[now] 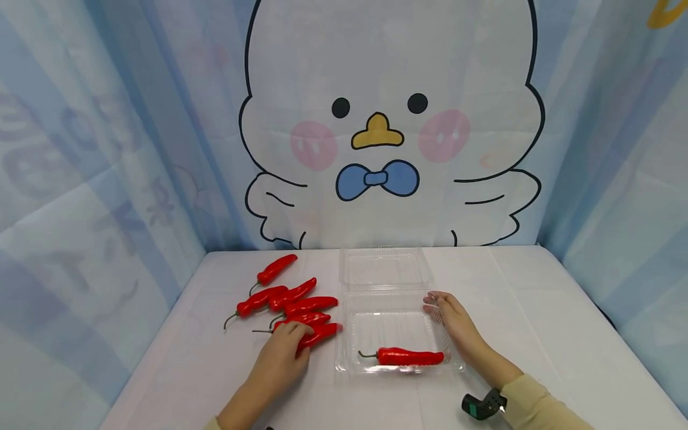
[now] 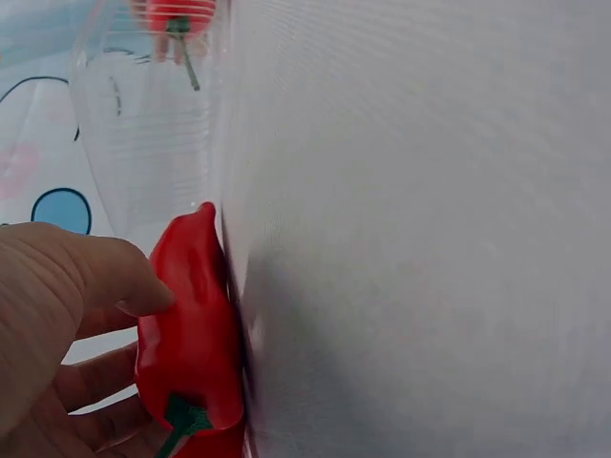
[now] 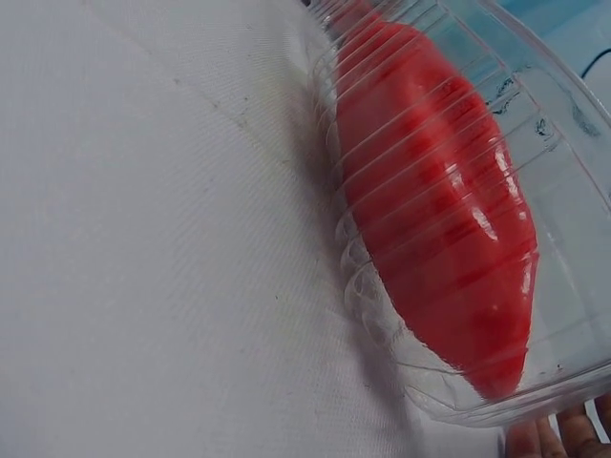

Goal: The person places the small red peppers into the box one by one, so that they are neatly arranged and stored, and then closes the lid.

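My left hand (image 1: 285, 352) is at the nearest red chili pepper (image 1: 321, 334) of a loose group on the left. In the left wrist view, the thumb presses on this glossy pepper (image 2: 191, 315) and other fingers are behind it, so the hand pinches it. A clear plastic box (image 1: 398, 301) with its lid folded back stands to the right. One red pepper (image 1: 411, 356) lies crosswise along its near side, stem leftward. Against the box's right side rests my right hand (image 1: 457, 319), fingers extended toward its far right corner; in the right wrist view only fingertips (image 3: 573, 434) show.
Several more red peppers (image 1: 312, 305) lie close together left of the box, some overlapping, with one (image 1: 276, 269) farther back. The hinged lid (image 1: 384, 269) lies toward the back edge of the white table (image 1: 537, 334). Behind hangs a printed curtain (image 1: 392, 60).
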